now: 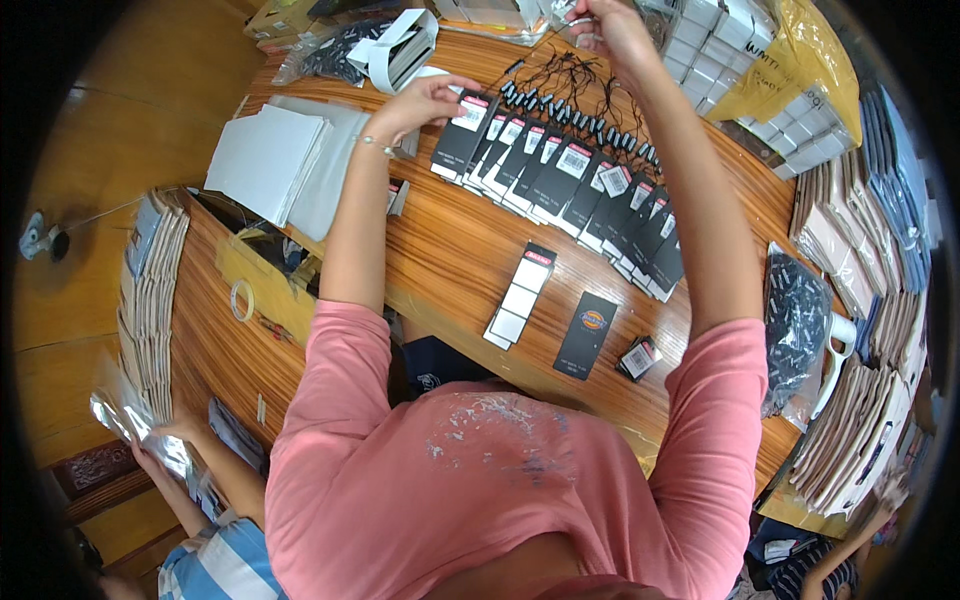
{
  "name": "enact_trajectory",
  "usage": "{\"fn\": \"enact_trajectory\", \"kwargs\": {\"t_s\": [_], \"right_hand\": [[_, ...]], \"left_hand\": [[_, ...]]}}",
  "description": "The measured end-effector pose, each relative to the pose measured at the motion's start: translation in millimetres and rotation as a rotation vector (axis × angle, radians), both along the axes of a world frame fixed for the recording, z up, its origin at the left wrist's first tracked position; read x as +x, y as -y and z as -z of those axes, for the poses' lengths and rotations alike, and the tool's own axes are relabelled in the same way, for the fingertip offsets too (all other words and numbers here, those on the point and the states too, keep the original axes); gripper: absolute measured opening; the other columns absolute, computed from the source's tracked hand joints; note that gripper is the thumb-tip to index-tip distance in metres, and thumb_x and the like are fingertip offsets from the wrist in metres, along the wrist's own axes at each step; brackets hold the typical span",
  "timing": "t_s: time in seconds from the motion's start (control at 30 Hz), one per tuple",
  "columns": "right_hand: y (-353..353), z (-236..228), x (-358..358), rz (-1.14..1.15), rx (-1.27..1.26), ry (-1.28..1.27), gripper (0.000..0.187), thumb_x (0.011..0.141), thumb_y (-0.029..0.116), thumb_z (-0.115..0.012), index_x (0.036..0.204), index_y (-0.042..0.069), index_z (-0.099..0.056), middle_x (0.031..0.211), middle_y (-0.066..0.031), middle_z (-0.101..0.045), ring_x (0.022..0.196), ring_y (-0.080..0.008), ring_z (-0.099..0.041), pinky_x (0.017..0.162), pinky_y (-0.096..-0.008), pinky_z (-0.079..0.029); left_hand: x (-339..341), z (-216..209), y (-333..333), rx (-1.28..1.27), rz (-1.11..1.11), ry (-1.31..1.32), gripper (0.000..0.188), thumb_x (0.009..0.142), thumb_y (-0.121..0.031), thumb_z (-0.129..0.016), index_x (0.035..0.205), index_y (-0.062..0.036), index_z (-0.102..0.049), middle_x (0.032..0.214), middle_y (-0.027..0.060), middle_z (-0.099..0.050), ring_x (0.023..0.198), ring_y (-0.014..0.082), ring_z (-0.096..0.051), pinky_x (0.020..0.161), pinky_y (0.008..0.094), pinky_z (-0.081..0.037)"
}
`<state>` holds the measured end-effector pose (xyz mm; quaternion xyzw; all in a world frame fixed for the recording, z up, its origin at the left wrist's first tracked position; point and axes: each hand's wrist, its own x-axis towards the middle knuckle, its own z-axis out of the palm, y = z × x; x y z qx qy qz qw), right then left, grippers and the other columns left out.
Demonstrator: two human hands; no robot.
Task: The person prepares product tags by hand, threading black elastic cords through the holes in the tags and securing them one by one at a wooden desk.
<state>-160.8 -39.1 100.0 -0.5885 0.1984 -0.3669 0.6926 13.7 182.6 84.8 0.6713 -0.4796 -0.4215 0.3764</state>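
Across the table lies a fanned row of black hang tags (562, 185), with white barcode labels, red strips and black strings (565, 80) with small fasteners at their upper ends. My left hand (430, 103) is closed on the upper corner of the hang tag (459, 142) at the row's left end. Beyond the row, my right hand (612, 38) is raised with its fingertips pinched. A thin black string seems to run from the left tag up to those fingers. Nearer me lie a strip of white labels (519, 298), a single black card (586, 335) and a small tag bundle (638, 358).
White sheets (268, 160) lie at the left. Small boxes (720, 40) under yellow wrap stand at the far right. Folded garments (845, 425), a bag of black fasteners (795, 325) and a tape dispenser (836, 360) line the right. Another person's hands (165, 440) hold clear plastic, lower left.
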Motion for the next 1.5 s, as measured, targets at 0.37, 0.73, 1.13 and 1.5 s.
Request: {"fn": "enact_trajectory", "kwargs": {"t_s": [0.37,0.73,1.13,1.5], "right_hand": [[18.7,36.0,38.9,-0.044,0.05,-0.207,0.021,0.092,0.021,-0.035,0.083,0.008,-0.049,0.075,-0.0031,-0.058,0.062,-0.0093,-0.056,0.053,-0.0215,-0.043],[21.3,65.6,74.2,-0.014,0.162,-0.311,0.023,0.088,0.02,-0.047,0.086,0.0,-0.058,0.069,-0.0057,-0.058,0.054,-0.0122,-0.058,0.045,-0.0228,-0.046],[5.9,50.6,33.5,0.018,-0.172,-0.453,0.038,0.084,0.02,-0.056,0.116,0.002,-0.05,0.096,-0.0072,-0.06,0.071,-0.01,-0.058,0.058,-0.0217,-0.043],[-158.0,-29.3,-239.7,-0.114,-0.681,-0.834,0.02,0.079,0.021,-0.06,0.086,0.002,-0.059,0.072,-0.0082,-0.059,0.063,-0.0186,-0.054,0.06,-0.0298,-0.045]], "left_hand": [[3.8,31.7,19.5,0.091,-0.059,0.114,0.035,0.069,0.003,-0.063,0.103,-0.0045,-0.061,0.069,-0.0017,-0.054,0.061,0.0068,-0.049,0.05,0.0194,-0.04],[3.3,44.6,14.7,0.117,-0.105,0.125,0.038,0.067,0.005,-0.064,0.104,-0.0023,-0.059,0.069,-0.0023,-0.048,0.062,0.0074,-0.048,0.054,0.0198,-0.042],[-8.4,20.6,1.2,0.056,-0.104,0.509,0.035,0.076,-0.009,-0.063,0.11,-0.0047,-0.054,0.096,0.0082,-0.057,0.08,0.015,-0.055,0.072,0.0263,-0.046],[-210.5,-14.9,-87.6,-0.358,0.435,0.556,0.029,0.075,-0.025,-0.063,0.096,-0.0052,-0.059,0.098,0.008,-0.058,0.097,0.0244,-0.051,0.084,0.0331,-0.041]]}}
